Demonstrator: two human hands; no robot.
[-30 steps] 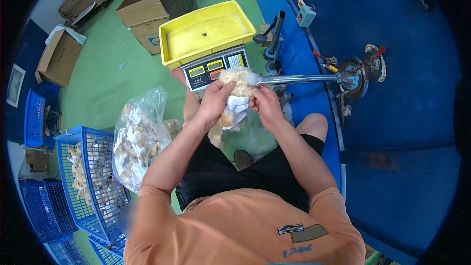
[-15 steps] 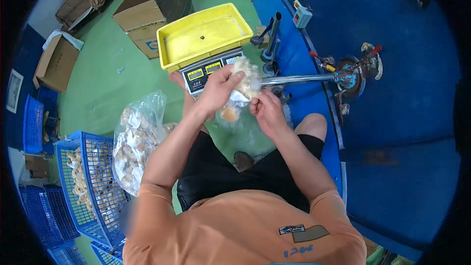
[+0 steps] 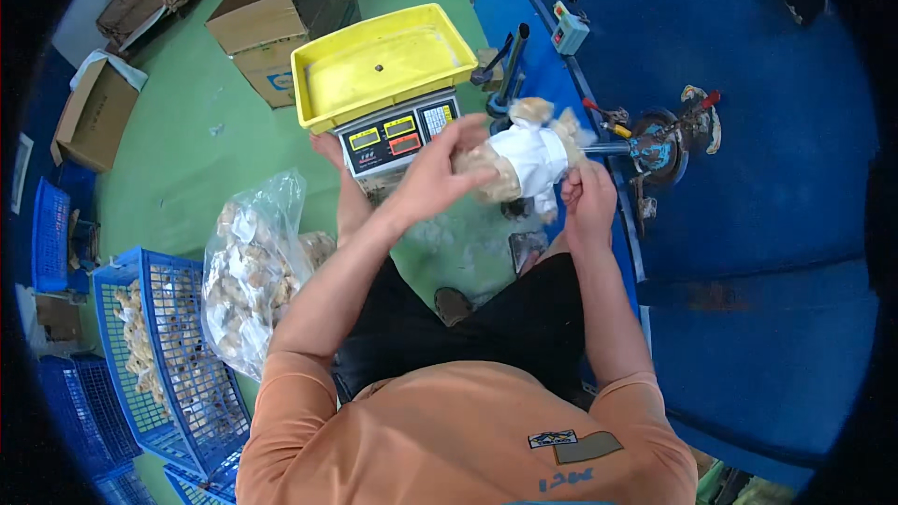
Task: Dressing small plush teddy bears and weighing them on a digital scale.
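Observation:
A beige plush toy (image 3: 531, 157) with a white garment hangs sideways at the end of a metal tube (image 3: 610, 147). Its edge by the tube is pinched in the curled fingers of my right hand (image 3: 589, 201). My left hand (image 3: 438, 171) is beside the toy's opposite end, thumb and fingers spread around it; the thumb seems to touch the plush. How the toy sits over the tube's tip is partly hidden by the toy and my right fingers.
A yellow tray (image 3: 383, 98) rests on a digital scale (image 3: 398, 136) ahead. To my left are a clear bag (image 3: 251, 271) of plush pieces and a blue basket (image 3: 192, 337). The tube comes from a blue machine panel (image 3: 748, 224) on my right; cardboard boxes (image 3: 281, 23) stand beyond.
The toy has moved right and turned, looking fuller with its white garment now showing. My left fingers have spread from their grip; my right hand has shifted right and slightly up along the tube.

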